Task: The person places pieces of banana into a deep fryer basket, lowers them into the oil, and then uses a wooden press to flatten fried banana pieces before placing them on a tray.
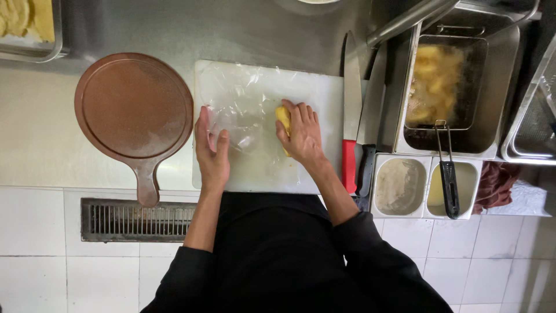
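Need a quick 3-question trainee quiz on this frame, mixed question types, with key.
1. True or false: the right hand rests on a yellow roll lying on clear film over the white board.
2. What does the left hand touch?
A. the round brown board
B. the film
C. the red-handled knife
3. Fill in: right of the knife, the fryer basket holds pale yellow ____ in oil.

Key: 1 true; 2 B; 3 food pieces.
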